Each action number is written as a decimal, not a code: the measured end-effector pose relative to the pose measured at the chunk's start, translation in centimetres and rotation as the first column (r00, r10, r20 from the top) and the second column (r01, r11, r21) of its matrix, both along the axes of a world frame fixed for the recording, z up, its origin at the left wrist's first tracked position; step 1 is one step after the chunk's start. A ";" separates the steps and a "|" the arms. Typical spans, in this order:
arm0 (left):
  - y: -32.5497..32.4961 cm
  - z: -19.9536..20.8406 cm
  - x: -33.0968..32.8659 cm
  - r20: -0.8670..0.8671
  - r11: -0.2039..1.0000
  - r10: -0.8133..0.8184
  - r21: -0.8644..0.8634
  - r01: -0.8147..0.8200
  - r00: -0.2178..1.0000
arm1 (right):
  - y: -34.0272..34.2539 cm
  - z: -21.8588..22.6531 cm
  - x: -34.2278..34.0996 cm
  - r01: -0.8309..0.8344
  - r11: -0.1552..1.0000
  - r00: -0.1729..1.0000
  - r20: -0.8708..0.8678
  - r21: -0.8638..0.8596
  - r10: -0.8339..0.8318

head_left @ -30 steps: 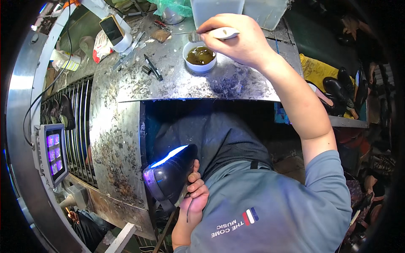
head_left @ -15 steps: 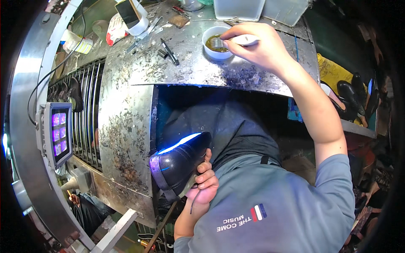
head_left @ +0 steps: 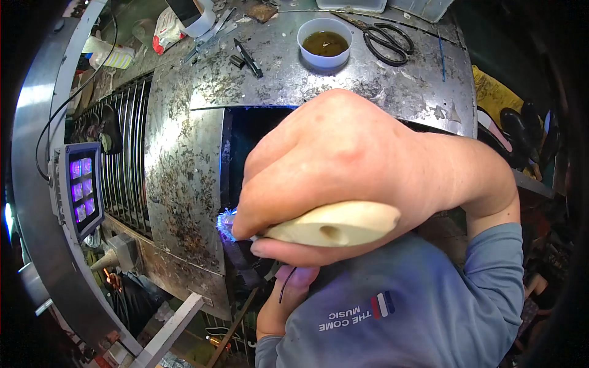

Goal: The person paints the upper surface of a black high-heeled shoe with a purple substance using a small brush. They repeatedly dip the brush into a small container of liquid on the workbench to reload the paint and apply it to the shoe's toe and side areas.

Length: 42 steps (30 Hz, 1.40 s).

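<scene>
My right hand (head_left: 331,159) is closed around the pale handle of a brush (head_left: 343,226), large and close in view. The brush's bristles (head_left: 226,222) glow blue in the light and lie over the edge of a black shoe (head_left: 240,256). Most of the shoe is hidden behind that hand. Below it, only the heel and wrist of my left hand (head_left: 297,277) show, still at the shoe it gripped half a second ago; its fingers are covered. A thin dark cord (head_left: 284,287) hangs across the left wrist. On the metal bench stands a white bowl (head_left: 324,62) of brownish liquid.
Black-handled scissors (head_left: 388,44) lie right of the bowl, and a black pen (head_left: 248,59) lies to its left. A lamp with purple lights (head_left: 83,191) stands at the left, before a barred rack (head_left: 126,159). Several shoes (head_left: 518,132) sit at the far right.
My right hand has left the bowl with the brush and come toward me, down to the shoe, now covering most of it. The scissors have come into sight.
</scene>
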<state>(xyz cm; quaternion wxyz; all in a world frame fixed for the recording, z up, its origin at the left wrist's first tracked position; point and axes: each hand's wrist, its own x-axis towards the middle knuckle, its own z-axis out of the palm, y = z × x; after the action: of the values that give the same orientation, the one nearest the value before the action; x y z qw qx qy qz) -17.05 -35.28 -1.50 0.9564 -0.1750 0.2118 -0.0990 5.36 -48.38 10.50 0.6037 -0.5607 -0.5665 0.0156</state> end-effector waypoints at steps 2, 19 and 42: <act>-0.1 -0.1 0.0 0.010 1.000 -0.005 -0.022 0.005 1.000 | -0.1 0.6 0.4 -0.064 0.997 0.997 0.038 -0.036 0.065; -1.2 -1.2 0.1 0.240 0.968 -0.020 -0.236 0.078 0.971 | -0.5 0.5 0.4 -0.150 0.986 0.986 -0.081 -0.069 0.145; -3.3 -5.4 1.5 0.726 0.774 0.063 -0.469 0.425 0.685 | -1.2 -2.5 -0.7 -0.186 0.983 0.971 -0.149 0.008 0.185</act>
<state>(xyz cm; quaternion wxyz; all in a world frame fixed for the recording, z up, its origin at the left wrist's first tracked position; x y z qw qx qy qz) -15.53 -38.61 -6.87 0.8379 -0.3957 -0.1968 -0.3204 4.63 -49.63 7.97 0.6385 -0.5044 -0.5697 0.1154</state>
